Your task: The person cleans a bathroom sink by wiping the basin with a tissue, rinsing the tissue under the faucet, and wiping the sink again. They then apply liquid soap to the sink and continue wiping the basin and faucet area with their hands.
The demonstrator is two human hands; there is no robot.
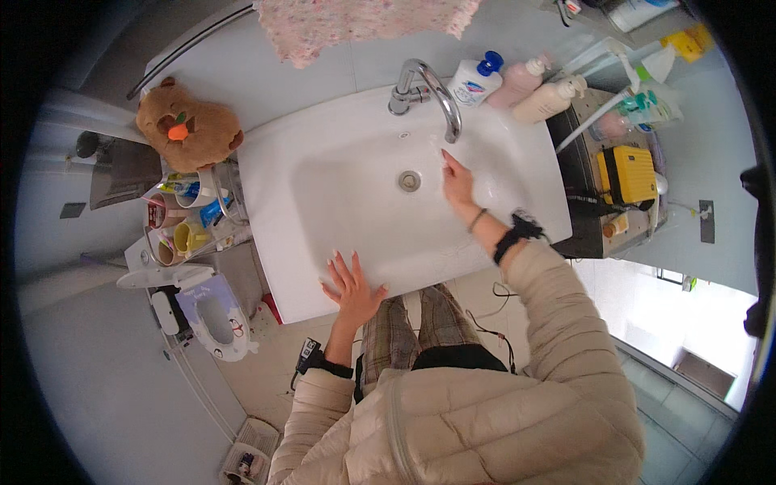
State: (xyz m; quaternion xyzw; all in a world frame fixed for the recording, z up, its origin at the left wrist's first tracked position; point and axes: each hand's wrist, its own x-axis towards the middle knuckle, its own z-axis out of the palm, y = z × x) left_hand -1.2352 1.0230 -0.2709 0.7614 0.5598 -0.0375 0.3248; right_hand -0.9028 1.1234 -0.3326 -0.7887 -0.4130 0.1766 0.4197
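Observation:
A white washbasin (364,218) with a round metal drain (409,180) lies before me. My left hand (354,294) rests on the basin's near edge at the left, its fingers spread and nothing in it. Over the right part of the bowl is my right hand (456,179), its fingers drawn together and pointing towards the spout of the chrome faucet (451,112). Whether it holds something small cannot be told. Behind the basin, right of the faucet, stand a white bottle with a blue cap (474,85), a pink pump bottle (515,85) and a cream pump bottle (545,102).
Left of the basin, a rack holds a yellow mug (189,237), other cups and tubes below a brown plush toy (188,127). A toilet with a patterned seat cover (233,327) is at the lower left. A small yellow case (630,174) sits on the right counter. Cables lie on the floor.

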